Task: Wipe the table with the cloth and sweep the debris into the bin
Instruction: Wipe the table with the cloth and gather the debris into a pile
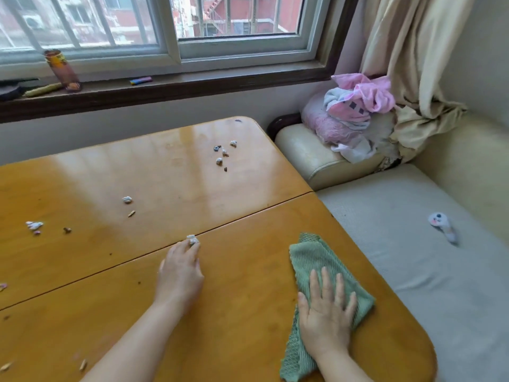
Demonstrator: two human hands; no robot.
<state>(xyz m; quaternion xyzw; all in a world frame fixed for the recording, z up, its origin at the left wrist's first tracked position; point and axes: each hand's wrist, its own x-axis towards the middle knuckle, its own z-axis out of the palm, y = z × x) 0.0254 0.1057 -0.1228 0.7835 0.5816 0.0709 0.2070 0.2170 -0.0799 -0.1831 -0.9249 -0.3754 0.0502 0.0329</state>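
the right hand (326, 307) lies flat on the green cloth (311, 255), fingers straight and slightly spread, pressing it onto the wooden table (165, 166) near the table's right edge. the left hand (181, 268) reaches forward to the seam across the tabletop, its fingertips touching a small crumpled paper scrap (192, 239); whether they pinch it, i cannot tell. more bits of debris (223, 155) lie scattered farther out and to the left. beside the table stands a sofa (413, 257) with a heap of pink fabric (355, 106) on its arm.
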